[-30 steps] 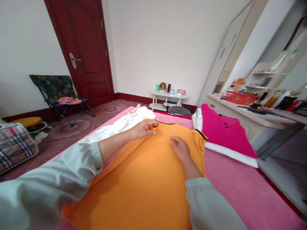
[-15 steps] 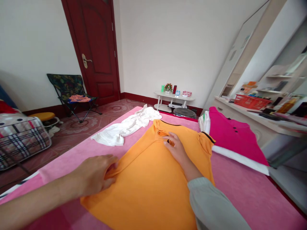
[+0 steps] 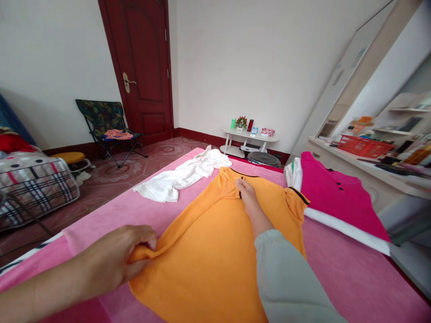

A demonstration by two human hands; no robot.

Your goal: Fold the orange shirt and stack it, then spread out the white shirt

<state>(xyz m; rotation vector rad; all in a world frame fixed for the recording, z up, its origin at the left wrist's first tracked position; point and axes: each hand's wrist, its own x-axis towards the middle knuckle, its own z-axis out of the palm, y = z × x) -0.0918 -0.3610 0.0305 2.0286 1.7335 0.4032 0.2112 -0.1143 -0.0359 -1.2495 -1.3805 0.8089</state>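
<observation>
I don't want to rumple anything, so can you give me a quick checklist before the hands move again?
1. Left hand gripping the near-left side of the orange shirt: ok.
2. Right hand on the shirt's upper part: ok.
3. Right hand's fingers closed on the cloth: cannot tell, they are partly hidden.
4. Magenta top clear of both hands: ok, it lies apart to the right.
5. White garment smooth: not ok, it lies crumpled.
6. Underside of the orange shirt flat: cannot tell, hidden.
</observation>
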